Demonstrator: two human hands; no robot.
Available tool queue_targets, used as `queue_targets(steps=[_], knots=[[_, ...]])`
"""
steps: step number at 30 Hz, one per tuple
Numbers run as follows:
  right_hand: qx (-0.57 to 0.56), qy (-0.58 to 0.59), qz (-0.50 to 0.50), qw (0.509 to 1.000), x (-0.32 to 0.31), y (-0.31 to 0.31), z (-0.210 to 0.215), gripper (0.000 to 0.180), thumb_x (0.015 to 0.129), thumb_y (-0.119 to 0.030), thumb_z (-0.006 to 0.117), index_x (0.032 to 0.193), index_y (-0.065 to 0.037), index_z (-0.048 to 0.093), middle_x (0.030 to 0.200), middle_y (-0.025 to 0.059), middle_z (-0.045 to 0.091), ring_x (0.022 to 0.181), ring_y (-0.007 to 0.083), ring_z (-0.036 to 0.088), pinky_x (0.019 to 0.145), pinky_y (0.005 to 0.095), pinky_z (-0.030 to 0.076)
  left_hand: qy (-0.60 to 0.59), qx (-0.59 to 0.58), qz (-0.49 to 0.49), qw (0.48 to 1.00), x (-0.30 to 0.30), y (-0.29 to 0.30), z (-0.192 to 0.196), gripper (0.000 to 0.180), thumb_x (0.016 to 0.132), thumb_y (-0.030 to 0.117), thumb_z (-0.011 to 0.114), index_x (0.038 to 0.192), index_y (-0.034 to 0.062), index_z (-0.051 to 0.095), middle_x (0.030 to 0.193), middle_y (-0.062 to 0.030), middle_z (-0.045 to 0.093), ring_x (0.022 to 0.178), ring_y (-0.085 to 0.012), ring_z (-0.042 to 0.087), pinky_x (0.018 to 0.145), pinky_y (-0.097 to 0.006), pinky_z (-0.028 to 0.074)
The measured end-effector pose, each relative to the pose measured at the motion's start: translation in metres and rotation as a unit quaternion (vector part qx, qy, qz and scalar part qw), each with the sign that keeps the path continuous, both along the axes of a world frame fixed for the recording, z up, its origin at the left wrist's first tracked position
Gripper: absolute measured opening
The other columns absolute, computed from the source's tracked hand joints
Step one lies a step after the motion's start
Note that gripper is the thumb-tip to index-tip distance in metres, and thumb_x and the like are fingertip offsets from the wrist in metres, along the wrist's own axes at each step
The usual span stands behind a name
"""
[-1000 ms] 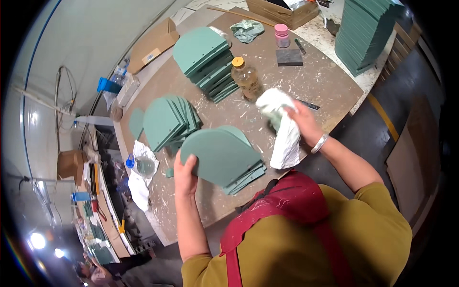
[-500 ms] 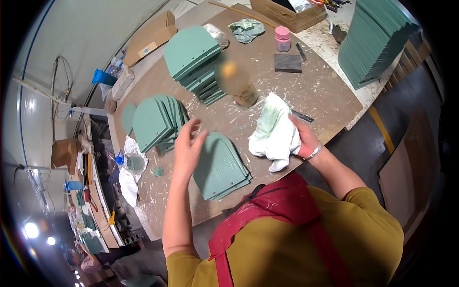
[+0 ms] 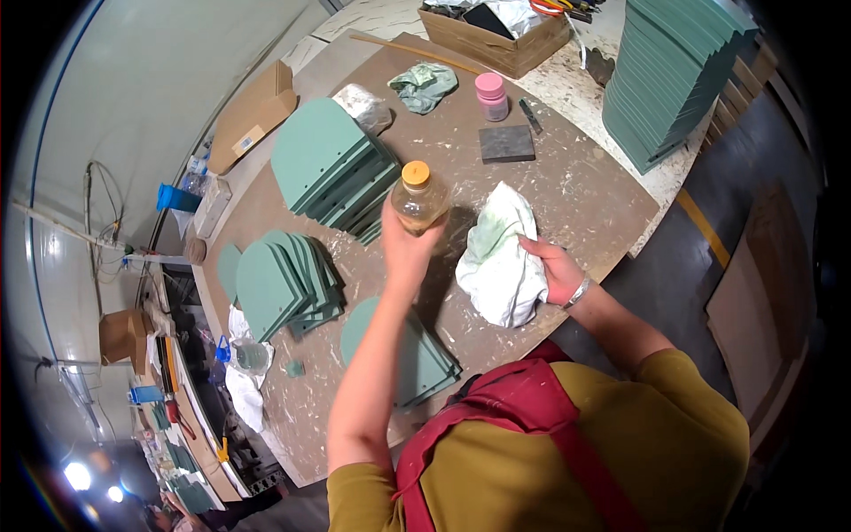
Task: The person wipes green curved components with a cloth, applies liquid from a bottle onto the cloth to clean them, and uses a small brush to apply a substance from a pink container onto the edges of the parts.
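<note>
My left hand (image 3: 409, 241) is wrapped round a clear plastic bottle (image 3: 433, 197) with an orange cap, upright over the table's middle. My right hand (image 3: 558, 269) grips the edge of a crumpled white cloth (image 3: 498, 266) with green stains. Under my left forearm lies a small stack of green round-topped panels (image 3: 424, 359), partly hidden by the arm. Left of it stands a fanned group of similar green panels (image 3: 270, 284). A thicker stack of green panels (image 3: 324, 151) rises beyond, just past the bottle.
The brown worktop (image 3: 585, 195) also carries a dark grey block (image 3: 507, 144), a pink jar (image 3: 492, 97) and a greenish rag (image 3: 424, 87). A tall green panel stack (image 3: 665, 89) stands far right, near a cardboard box (image 3: 496, 40). A blue-capped jug (image 3: 251, 355) is at the left edge.
My left hand has moved from above the near panels to the bottle and closed round it. The white cloth stays in my right hand. The whole view has shifted slightly.
</note>
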State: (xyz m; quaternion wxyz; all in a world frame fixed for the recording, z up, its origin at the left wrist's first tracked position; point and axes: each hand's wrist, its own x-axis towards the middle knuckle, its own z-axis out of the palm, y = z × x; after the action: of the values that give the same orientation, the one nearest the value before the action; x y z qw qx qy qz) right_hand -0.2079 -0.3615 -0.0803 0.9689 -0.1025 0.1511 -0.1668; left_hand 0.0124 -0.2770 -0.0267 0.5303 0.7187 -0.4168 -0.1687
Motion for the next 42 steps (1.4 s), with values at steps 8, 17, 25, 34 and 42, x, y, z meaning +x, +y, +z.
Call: queue_targets(steps=[8, 17, 25, 34, 42], knots=[[-0.004, 0.015, -0.001, 1.000, 0.004, 0.004, 0.008, 0.045, 0.098, -0.013, 0.049, 0.140, -0.002, 0.035, 0.130, 0.0132, 0.054, 0.118, 0.0265, 0.056, 0.101, 0.0414, 0.045, -0.523, 0.228, -0.139, 0.810, -0.005, 0.061, 0.061, 0.075, 0.061, 0.016, 0.080, 0.130, 0.0209, 0.051, 0.102, -0.0064, 0.057, 0.096, -0.0248, 0.057, 0.080, -0.038, 0.042], [-0.032, 0.021, 0.008, 0.999, 0.010, 0.008, 0.003, 0.046, 0.098, -0.015, 0.049, 0.141, -0.005, 0.034, 0.132, 0.0129, 0.053, 0.119, 0.0275, 0.055, 0.102, 0.0424, 0.045, -0.629, 0.264, -0.115, 0.722, -0.003, 0.075, 0.076, 0.068, 0.063, 0.017, 0.079, 0.125, 0.0224, 0.052, 0.088, -0.0009, 0.054, 0.084, -0.0197, 0.055, 0.072, -0.036, 0.038], [-0.017, 0.023, -0.003, 1.000, 0.002, 0.014, 0.000, 0.045, 0.099, -0.015, 0.047, 0.141, -0.005, 0.034, 0.132, 0.0137, 0.052, 0.119, 0.0289, 0.056, 0.102, 0.0440, 0.045, -0.613, 0.249, -0.117, 0.741, -0.001, 0.058, 0.066, 0.066, 0.064, 0.018, 0.078, 0.125, 0.0215, 0.052, 0.091, -0.0023, 0.055, 0.085, -0.0216, 0.056, 0.073, -0.037, 0.040], [-0.015, -0.036, -0.034, 0.999, 0.009, -0.003, 0.044, 0.044, 0.098, -0.015, 0.050, 0.138, -0.003, 0.035, 0.130, 0.0150, 0.053, 0.119, 0.0297, 0.055, 0.103, 0.0443, 0.045, 0.008, 0.112, -0.114, 0.987, 0.015, 0.007, 0.037, 0.066, 0.073, 0.016, 0.079, 0.130, 0.0072, 0.047, 0.126, -0.0075, 0.055, 0.114, -0.0216, 0.056, 0.098, -0.036, 0.043], [0.010, 0.045, 0.005, 0.999, -0.004, 0.020, 0.004, 0.041, 0.099, -0.017, 0.047, 0.136, -0.002, 0.037, 0.131, 0.0156, 0.052, 0.120, 0.0313, 0.054, 0.103, 0.0455, 0.044, 0.041, 0.142, -0.084, 0.985, 0.030, 0.054, 0.027, 0.074, 0.079, 0.020, 0.076, 0.138, 0.0025, 0.036, 0.124, -0.0156, 0.056, 0.115, -0.0239, 0.055, 0.098, -0.035, 0.044]])
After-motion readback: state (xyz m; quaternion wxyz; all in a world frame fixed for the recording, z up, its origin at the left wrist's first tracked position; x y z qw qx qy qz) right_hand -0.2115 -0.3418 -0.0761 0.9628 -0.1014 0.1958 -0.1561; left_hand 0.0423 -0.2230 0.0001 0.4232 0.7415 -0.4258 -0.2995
